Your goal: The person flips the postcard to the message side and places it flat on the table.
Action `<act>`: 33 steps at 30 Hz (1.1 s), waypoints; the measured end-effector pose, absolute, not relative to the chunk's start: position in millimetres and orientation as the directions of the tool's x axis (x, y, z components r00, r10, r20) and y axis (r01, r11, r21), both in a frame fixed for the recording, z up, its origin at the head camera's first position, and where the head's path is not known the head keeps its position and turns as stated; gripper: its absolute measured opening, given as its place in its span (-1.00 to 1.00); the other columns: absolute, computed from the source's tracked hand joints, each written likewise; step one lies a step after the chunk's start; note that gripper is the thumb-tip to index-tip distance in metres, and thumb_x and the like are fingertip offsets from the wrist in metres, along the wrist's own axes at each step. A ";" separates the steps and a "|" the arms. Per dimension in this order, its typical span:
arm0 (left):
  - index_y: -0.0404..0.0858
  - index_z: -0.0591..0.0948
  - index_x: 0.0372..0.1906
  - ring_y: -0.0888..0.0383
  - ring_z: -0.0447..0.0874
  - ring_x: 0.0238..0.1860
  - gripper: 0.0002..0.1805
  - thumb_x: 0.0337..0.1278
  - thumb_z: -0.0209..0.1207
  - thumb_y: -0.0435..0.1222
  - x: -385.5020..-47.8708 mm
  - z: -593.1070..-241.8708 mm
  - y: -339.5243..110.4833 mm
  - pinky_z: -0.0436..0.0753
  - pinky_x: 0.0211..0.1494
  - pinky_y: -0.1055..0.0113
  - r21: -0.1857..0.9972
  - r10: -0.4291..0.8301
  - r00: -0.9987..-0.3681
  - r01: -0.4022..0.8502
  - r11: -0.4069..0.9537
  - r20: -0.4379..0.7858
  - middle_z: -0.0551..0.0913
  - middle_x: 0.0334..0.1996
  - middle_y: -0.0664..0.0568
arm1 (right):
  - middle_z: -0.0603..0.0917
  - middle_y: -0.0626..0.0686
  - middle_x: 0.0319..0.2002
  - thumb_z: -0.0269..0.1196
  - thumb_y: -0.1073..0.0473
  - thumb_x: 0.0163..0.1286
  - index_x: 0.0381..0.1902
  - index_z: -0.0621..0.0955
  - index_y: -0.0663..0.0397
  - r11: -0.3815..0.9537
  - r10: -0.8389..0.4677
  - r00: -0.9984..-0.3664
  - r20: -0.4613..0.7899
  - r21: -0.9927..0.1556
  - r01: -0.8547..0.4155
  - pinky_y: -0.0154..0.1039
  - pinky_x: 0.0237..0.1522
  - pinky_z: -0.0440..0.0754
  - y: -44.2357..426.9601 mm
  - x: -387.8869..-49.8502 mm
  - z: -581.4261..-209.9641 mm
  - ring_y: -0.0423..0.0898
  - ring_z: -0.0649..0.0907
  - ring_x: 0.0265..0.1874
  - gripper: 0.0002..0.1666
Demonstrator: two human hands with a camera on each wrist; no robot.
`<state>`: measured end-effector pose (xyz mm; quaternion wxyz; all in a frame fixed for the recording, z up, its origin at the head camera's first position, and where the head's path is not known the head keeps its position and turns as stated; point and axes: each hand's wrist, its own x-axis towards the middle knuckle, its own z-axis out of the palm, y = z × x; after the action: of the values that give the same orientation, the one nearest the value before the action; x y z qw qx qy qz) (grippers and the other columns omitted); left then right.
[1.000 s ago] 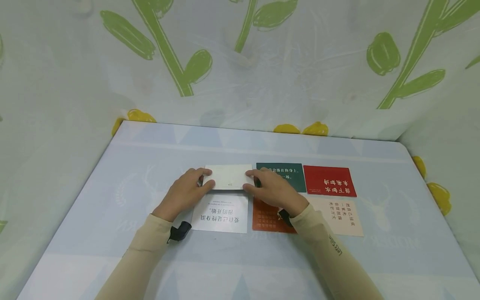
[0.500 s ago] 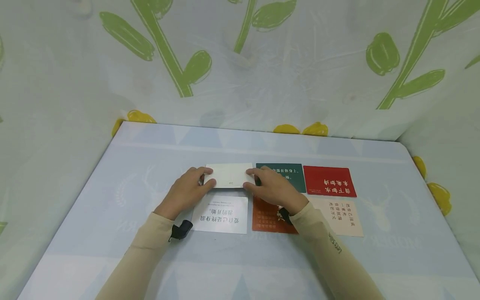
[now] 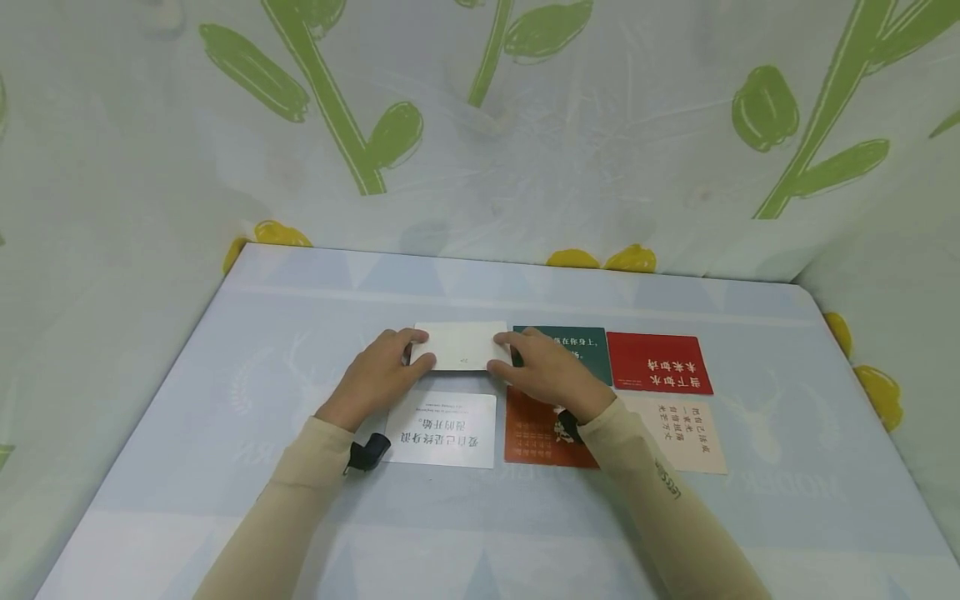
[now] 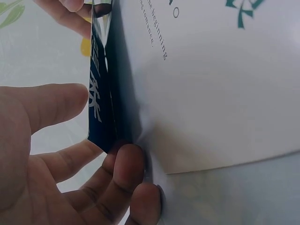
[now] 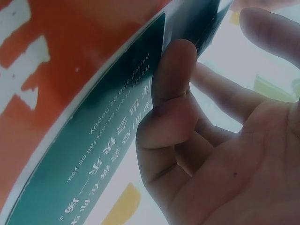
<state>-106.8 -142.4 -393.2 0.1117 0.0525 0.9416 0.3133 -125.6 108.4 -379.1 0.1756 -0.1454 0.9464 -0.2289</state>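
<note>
In the head view, a card with a blank white upper face (image 3: pixel 460 343) is held by both hands just beyond the white printed card (image 3: pixel 442 429). My left hand (image 3: pixel 378 377) pinches its left edge, and my right hand (image 3: pixel 551 375) pinches the right edge. The left wrist view shows the held card's dark blue underside (image 4: pixel 99 105) with white characters, slightly tilted. Under my right hand, a green card (image 5: pixel 108 126) with white text lies beside an orange-red card (image 5: pixel 93 42). Whether the held card touches the table cannot be told.
A red card (image 3: pixel 660 363) lies right of the green one, and a cream card (image 3: pixel 686 435) sits nearer, partly under the right sleeve. The pale blue table (image 3: pixel 337 292) ends at the back against a white curtain (image 3: pixel 600 150) with green leaves.
Both hands have moved the held card slightly away from me and a little to the right. A strip of table now shows between it and the white printed card.
</note>
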 end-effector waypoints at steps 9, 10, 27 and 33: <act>-0.16 0.46 0.41 -0.10 0.52 -0.14 -0.41 0.40 0.13 0.01 -108.1 -391.8 -139.9 0.49 -0.06 0.05 0.583 0.142 -0.964 -0.016 0.812 -0.225 0.44 0.11 -0.20 | 0.56 0.05 -0.05 0.31 -0.14 0.40 0.41 0.51 -0.07 0.858 -0.334 -0.902 -0.274 -0.485 -0.170 -0.13 -0.13 0.65 110.1 -126.2 -378.4 -0.06 0.56 -0.15 -0.31; -0.16 0.46 0.41 -0.12 0.54 -0.13 -0.40 0.39 0.13 0.01 -107.6 -391.9 -139.4 0.51 -0.05 0.03 0.578 0.135 -0.964 -0.023 0.816 -0.229 0.40 0.17 -0.23 | 0.57 0.05 -0.04 0.31 -0.14 0.40 0.41 0.51 -0.07 0.857 -0.329 -0.904 -0.274 -0.488 -0.164 -0.12 -0.12 0.66 110.5 -125.6 -378.4 -0.05 0.56 -0.14 -0.31; -0.18 0.48 0.38 -0.09 0.64 -0.10 -0.43 0.40 0.11 -0.01 -89.5 -379.8 -135.4 0.60 -0.02 -0.05 0.537 0.130 -0.983 0.041 0.842 -0.129 0.41 0.30 -0.18 | 0.58 0.05 0.07 0.31 -0.09 0.42 0.36 0.53 -0.05 0.771 -0.351 -0.935 -0.046 -0.581 -0.261 -0.18 -0.24 0.65 116.5 -107.8 -362.7 -0.08 0.60 -0.18 -0.39; -0.22 0.53 0.33 -0.08 0.66 -0.03 -0.47 0.41 0.12 -0.04 -76.9 -369.4 -134.4 0.63 -0.02 -0.05 0.518 0.164 -0.985 0.117 0.847 -0.047 0.50 0.25 -0.18 | 0.57 -0.01 0.12 0.32 -0.05 0.42 0.36 0.52 -0.06 0.726 -0.374 -0.925 0.067 -0.599 -0.337 -0.18 -0.19 0.65 119.5 -102.9 -357.8 -0.06 0.61 -0.10 -0.40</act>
<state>-76.9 -134.4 -369.4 0.0450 0.0732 0.9600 0.2663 -102.9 119.5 -357.8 0.0291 -0.1914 0.9286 -0.3165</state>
